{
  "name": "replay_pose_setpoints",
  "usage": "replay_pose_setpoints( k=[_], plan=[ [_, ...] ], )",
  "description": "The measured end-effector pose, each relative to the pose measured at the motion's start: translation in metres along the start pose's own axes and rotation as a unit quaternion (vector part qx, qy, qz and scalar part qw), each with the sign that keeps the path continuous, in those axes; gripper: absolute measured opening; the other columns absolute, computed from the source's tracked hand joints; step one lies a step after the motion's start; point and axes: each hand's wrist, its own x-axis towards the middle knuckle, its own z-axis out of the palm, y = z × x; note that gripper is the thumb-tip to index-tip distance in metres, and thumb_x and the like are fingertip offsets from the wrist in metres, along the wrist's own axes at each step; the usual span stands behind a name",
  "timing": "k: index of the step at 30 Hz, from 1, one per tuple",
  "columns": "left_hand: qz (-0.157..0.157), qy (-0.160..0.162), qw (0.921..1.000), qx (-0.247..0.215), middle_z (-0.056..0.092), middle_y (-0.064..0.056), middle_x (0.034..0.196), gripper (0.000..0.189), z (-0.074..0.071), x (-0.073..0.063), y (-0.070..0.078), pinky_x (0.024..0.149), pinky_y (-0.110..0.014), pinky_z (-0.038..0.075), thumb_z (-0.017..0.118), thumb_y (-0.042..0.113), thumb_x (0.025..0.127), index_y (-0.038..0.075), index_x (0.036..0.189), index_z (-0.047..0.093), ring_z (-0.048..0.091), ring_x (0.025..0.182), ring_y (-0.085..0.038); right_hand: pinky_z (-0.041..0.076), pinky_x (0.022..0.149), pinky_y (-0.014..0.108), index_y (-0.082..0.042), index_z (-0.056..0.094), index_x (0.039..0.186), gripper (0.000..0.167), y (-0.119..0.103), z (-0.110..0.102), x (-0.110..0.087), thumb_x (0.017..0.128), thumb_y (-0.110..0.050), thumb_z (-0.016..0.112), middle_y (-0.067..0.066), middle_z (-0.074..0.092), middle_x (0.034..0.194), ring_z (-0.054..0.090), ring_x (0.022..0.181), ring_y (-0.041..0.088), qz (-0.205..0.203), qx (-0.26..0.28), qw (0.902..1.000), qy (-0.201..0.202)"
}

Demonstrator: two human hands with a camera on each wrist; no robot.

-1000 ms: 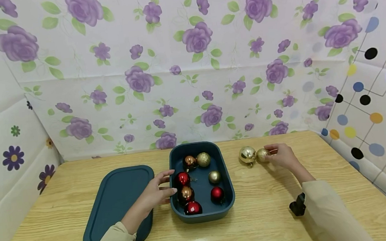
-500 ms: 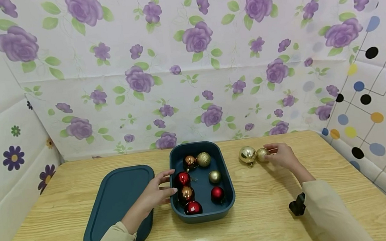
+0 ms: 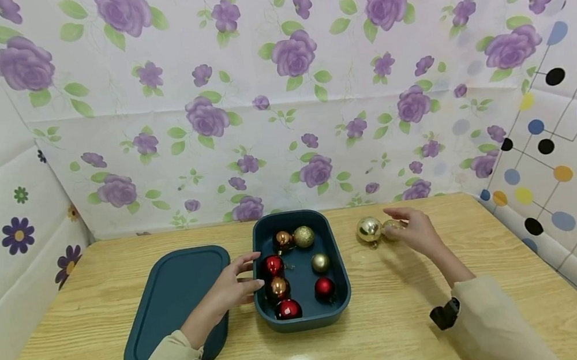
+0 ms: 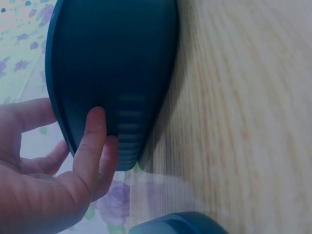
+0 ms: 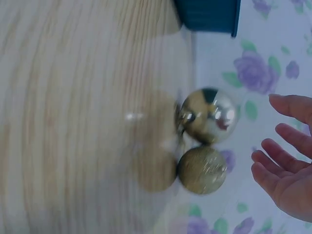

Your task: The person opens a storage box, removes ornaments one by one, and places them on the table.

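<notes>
Two gold Christmas baubles lie close together on the table's right: a larger shiny bauble [image 3: 369, 229] and a smaller glittery bauble [image 5: 202, 169]. My right hand [image 3: 419, 232] is over the glittery one, partly hiding it in the head view. Its fingers are spread, and a gap separates them from both baubles in the right wrist view. At centre stands a dark blue box [image 3: 345, 290] with several red, copper and gold baubles inside. My left hand [image 3: 236, 283] holds the box's left rim; in the left wrist view, two fingertips [image 4: 97, 117] lie against the outer wall.
A dark blue lid [image 3: 175, 301] lies flat on the wooden table [image 3: 386, 327], left of the box and partly under the left forearm. A floral cloth wall [image 3: 287, 116] rises behind the table, and patterned cloths flank both sides.
My right fingers have let go of the glittery gold bauble, and the hand has shifted slightly up and left. The left hand and the box stay in place.
</notes>
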Motion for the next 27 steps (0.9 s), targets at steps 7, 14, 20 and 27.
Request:
replay_pose_setpoints(
  k=[7,14,20,27],
  plan=[
    [-0.002,0.001,1.0,0.002,0.035,-0.022,0.137,0.056,0.0,0.0,0.001,0.071,-0.039,0.051,0.06,0.003,0.086,0.012,0.138,0.039,0.055,0.103,-0.028,0.04,0.093,0.048,0.004,0.052,0.124,0.048,-0.032,0.016,-0.007,0.081,-0.007,0.068,0.024,0.05,0.123,0.047,0.113,0.04,-0.057,0.043,0.9971,-0.025],
    [0.004,-0.003,1.0,-0.006,0.034,-0.023,0.137,0.056,0.0,0.0,0.0,0.072,-0.039,0.051,0.06,0.003,0.086,0.011,0.138,0.039,0.055,0.102,-0.027,0.047,0.085,0.044,0.002,0.058,0.119,0.046,-0.06,0.04,-0.016,0.077,-0.011,0.073,0.018,0.058,0.111,0.056,0.101,0.034,-0.122,0.036,0.9909,-0.046],
    [0.006,-0.004,0.9999,-0.009,0.034,-0.023,0.136,0.056,0.001,-0.001,0.0,0.073,-0.041,0.051,0.06,0.003,0.086,0.011,0.137,0.039,0.054,0.103,-0.029,0.044,0.09,0.042,0.0,0.058,0.119,0.045,-0.081,0.057,-0.024,0.078,-0.013,0.072,0.016,0.057,0.117,0.053,0.108,0.032,-0.156,0.05,0.9811,-0.103],
    [0.004,-0.003,1.0,-0.003,0.033,-0.023,0.137,0.057,0.0,-0.001,0.0,0.072,-0.04,0.051,0.06,0.003,0.086,0.011,0.138,0.039,0.054,0.103,-0.028,0.048,0.083,0.042,-0.001,0.06,0.115,0.04,-0.099,0.079,-0.03,0.078,-0.012,0.072,0.016,0.059,0.11,0.058,0.098,0.032,-0.198,0.054,0.9627,-0.176]
  ],
)
